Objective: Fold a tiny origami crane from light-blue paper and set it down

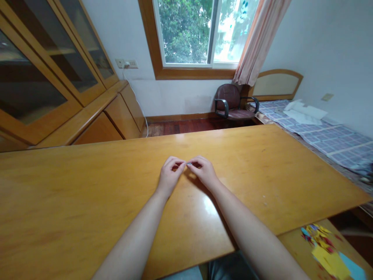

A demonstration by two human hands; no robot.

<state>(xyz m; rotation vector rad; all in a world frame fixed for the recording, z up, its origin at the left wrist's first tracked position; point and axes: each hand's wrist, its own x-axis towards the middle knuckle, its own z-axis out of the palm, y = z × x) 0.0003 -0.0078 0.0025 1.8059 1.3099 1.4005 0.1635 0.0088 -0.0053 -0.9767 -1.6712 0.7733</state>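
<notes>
Both hands meet above the middle of the wooden table, their fingertips close together. My left hand is closed in a pinch, thumb against forefinger; whatever lies between the tips is too small to make out. A tiny bluish-grey piece shows at the fingertips of my right hand, which is also pinched shut. Its kind cannot be told at this size. Whether the left fingertips touch the same piece is unclear.
On a lower surface at the bottom right lie yellow paper, light-blue paper and a pile of colourful scraps. Beyond the table stand a maroon armchair, a bed and a glass-door cabinet.
</notes>
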